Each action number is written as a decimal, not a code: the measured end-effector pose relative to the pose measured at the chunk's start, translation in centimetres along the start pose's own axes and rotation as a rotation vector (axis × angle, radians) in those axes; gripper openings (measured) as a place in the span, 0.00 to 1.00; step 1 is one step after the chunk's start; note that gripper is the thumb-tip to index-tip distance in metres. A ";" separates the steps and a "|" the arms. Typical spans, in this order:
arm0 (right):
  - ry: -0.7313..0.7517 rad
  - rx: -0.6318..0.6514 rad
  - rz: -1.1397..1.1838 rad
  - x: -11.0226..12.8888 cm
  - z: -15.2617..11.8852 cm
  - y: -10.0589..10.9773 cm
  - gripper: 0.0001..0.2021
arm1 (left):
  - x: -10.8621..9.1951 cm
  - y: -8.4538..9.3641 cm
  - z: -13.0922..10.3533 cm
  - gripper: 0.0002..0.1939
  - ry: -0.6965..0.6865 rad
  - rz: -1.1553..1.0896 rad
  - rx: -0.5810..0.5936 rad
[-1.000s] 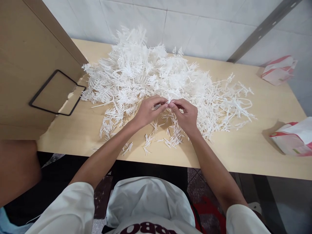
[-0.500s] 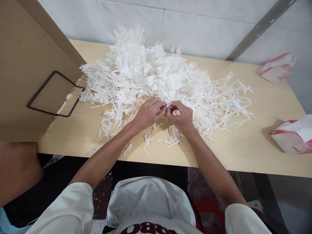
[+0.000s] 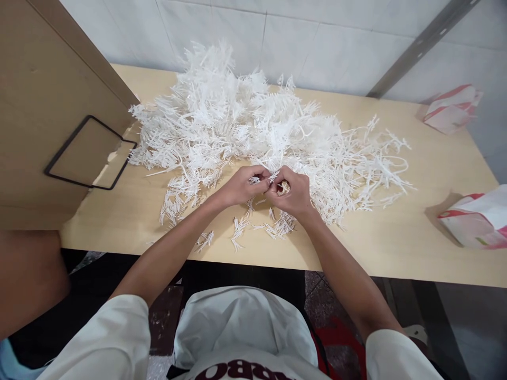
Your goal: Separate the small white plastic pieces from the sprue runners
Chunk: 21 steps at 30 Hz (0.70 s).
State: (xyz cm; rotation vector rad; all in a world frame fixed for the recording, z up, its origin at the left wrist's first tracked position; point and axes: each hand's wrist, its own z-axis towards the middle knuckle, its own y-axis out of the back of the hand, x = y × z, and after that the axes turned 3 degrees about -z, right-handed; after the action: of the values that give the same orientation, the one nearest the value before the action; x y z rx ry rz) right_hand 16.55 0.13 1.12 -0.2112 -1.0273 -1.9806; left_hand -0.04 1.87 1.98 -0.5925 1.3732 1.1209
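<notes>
A large heap of white branched plastic pieces (image 3: pixel 222 116) spreads over the wooden table. At its front edge, my left hand (image 3: pixel 246 184) and my right hand (image 3: pixel 292 191) meet fingertip to fingertip. Both are pinched on a small white sprig (image 3: pixel 273 177), whose thin tips show above the fingers. Its lower part is hidden by the fingertips. Small loose white pieces (image 3: pixel 239 230) lie on the table just in front of my hands, close to my forearms.
A brown panel (image 3: pixel 51 105) with a black wire frame (image 3: pixel 67 150) stands at the left. Two red-and-white packets (image 3: pixel 451 110) sit on the table (image 3: pixel 376 248) at the right. Another person's arm (image 3: pixel 31 279) shows at the lower left.
Both hands have shifted slightly down and their fingers have curled more around the white sprig. The heap looks the same.
</notes>
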 end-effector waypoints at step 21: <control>-0.278 0.112 0.247 -0.6 0.6 0.5 0.10 | 0.1 0.0 0.0 0.09 -0.072 -0.036 -0.180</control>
State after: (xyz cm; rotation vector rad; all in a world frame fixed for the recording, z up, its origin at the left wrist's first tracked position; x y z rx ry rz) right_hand 17.17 0.82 1.53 -0.5380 -1.2214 -1.6962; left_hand -0.08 1.88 1.87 -0.6972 1.2030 1.2334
